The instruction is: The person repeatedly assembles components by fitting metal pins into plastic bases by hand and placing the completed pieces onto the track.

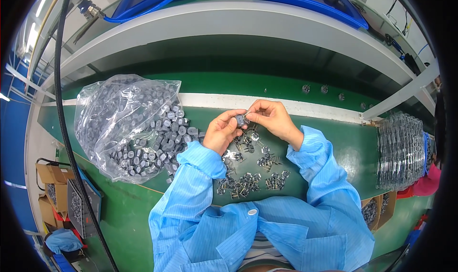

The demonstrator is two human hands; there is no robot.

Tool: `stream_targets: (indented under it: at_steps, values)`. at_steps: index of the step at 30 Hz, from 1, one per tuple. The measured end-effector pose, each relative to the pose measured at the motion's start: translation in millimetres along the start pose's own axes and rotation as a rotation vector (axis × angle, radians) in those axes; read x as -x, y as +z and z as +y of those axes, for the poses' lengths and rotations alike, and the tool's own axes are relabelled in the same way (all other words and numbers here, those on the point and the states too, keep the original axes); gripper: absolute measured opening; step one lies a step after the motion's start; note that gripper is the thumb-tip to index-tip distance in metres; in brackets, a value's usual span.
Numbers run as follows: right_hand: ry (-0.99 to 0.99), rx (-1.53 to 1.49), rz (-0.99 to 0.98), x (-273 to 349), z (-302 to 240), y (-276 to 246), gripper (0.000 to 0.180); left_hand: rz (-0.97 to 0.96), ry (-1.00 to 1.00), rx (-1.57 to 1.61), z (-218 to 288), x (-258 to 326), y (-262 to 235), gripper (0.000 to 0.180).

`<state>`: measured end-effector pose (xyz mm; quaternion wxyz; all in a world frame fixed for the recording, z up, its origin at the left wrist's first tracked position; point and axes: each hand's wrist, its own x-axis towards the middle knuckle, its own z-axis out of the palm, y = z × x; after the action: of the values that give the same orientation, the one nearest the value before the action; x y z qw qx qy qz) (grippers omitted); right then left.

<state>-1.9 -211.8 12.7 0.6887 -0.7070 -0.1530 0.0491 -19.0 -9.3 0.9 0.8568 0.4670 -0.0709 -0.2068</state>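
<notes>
My left hand grips a small dark grey plastic housing between thumb and fingers, above the green work table. Close against it, my right hand has thumb and forefinger pinched together at a thin metal piece by the housing's top; its exact shape is too small to make out. Beneath both hands lie loose clusters of shiny metal parts with pins. To the left, a clear plastic bag lies on its side, with many grey plastic housings spilling out towards my left hand.
Stacked clear plastic trays stand at the table's right end. A white rail runs behind my hands, with several metal parts beyond it. Blue bins sit on the shelf above. A black cable hangs at left, near cardboard boxes.
</notes>
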Motion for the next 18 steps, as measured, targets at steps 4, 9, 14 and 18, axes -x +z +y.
stream_targets:
  at_steps: [4,9,14,18]
  values:
    - [-0.267,0.290,-0.001,3,-22,2,0.008,-0.017,-0.117,0.128,6,1,1,0.035]
    - [-0.425,0.461,0.012,6,-28,11,0.008,0.009,-0.169,0.035,3,2,-2,0.036]
    - [-0.415,0.497,0.006,8,-29,11,0.009,-0.045,-0.247,0.033,4,3,1,0.035]
    - [-0.477,0.599,-0.014,9,-32,11,0.008,-0.016,-0.241,0.035,1,3,2,0.036]
